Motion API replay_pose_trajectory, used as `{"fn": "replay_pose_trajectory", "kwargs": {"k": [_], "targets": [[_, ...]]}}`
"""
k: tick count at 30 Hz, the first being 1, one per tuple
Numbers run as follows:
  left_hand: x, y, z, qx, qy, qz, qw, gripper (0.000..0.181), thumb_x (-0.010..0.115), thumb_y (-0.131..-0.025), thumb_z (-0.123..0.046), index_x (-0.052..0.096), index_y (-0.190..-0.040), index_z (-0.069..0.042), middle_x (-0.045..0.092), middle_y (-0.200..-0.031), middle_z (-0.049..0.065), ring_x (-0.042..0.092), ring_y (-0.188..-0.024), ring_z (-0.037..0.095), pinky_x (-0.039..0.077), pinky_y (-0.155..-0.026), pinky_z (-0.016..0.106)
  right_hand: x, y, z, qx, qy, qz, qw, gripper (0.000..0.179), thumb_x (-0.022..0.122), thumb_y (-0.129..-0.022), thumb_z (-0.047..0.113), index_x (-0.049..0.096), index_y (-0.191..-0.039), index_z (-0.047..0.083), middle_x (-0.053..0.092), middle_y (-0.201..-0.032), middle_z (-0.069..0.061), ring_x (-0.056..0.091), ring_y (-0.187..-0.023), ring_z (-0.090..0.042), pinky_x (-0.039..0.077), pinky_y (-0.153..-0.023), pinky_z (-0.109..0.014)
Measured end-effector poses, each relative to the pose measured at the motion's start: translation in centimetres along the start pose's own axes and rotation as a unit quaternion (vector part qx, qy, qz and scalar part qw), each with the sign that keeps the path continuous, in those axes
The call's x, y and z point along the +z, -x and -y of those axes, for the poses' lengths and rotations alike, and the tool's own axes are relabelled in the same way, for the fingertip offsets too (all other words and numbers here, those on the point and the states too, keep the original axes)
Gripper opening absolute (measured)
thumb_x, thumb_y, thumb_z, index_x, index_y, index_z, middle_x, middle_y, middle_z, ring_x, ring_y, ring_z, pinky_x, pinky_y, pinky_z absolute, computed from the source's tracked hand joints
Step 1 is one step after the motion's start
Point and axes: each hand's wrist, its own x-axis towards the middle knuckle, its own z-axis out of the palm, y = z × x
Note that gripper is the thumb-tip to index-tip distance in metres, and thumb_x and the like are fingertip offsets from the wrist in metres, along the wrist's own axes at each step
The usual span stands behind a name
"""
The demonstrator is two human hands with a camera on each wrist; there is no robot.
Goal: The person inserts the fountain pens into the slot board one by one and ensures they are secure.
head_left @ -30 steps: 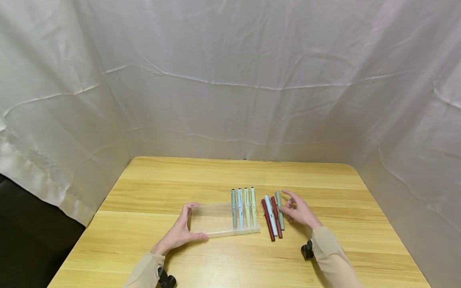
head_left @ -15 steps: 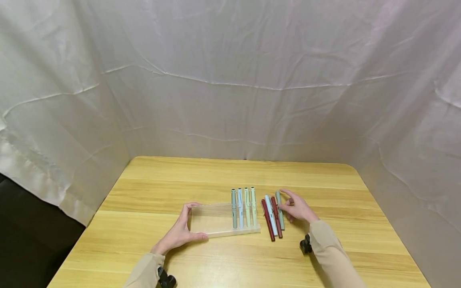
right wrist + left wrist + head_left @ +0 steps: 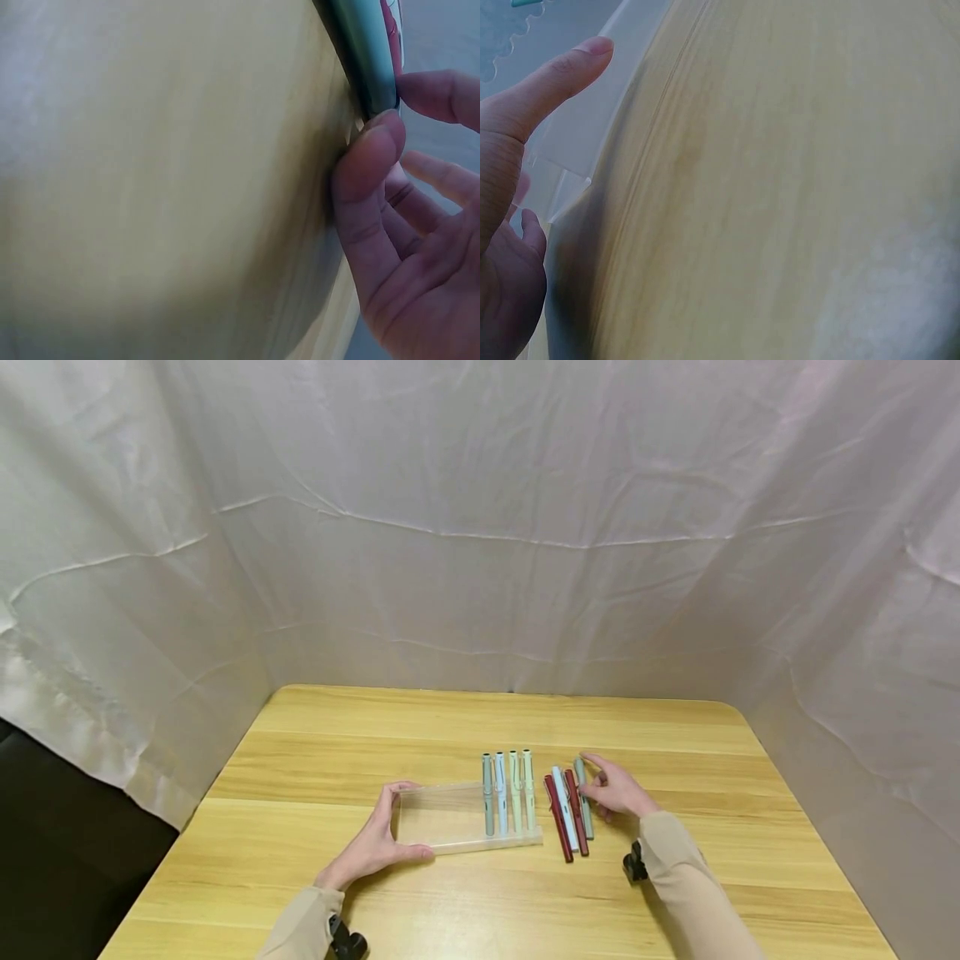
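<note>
In the head view my left hand (image 3: 378, 839) grips the left end of a clear plastic tray (image 3: 441, 818), thumb along its near edge and fingers at its far corner. The left wrist view shows the thumb on the tray's wall (image 3: 619, 94). At the tray's right end lie capped pens side by side: a grey-green pen (image 3: 488, 797), a light blue pen (image 3: 501, 802) and two pale green pens (image 3: 529, 793). My right hand (image 3: 621, 792) pinches another grey-green pen (image 3: 364, 52) by its end between thumb and index finger; this pen still lies on the table.
Left of the pinched pen lie two dark red pens (image 3: 558, 818) with a light blue pen (image 3: 566, 810) between them, close together. All rest on a wooden table (image 3: 480, 910). A pale cloth (image 3: 480, 577) hangs behind it and at both sides.
My right hand has shifted slightly left and away from me, its fingers coming onto the grey-green pen. The left hand, tray and other pens have stayed put.
</note>
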Motion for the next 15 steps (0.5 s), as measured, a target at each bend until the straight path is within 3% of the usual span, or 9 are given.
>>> {"fn": "replay_pose_trajectory", "kwargs": {"k": [15], "targets": [[0.04,-0.04,-0.21,-0.003,0.0,0.001,1.0,0.101,0.094,-0.068,-0.028,0.029,-0.144,-0.011,0.033,-0.153,0.015,0.02,-0.153,0.041,0.01,-0.126,0.062,0.43,-0.36,0.62,0.033,0.056,0.001,0.9979,0.072,0.063,-0.092,0.008,0.03,-0.156,0.002,0.056,-0.078,-0.01,0.055,-0.053,-0.017,0.054,-0.046,-0.03]]}}
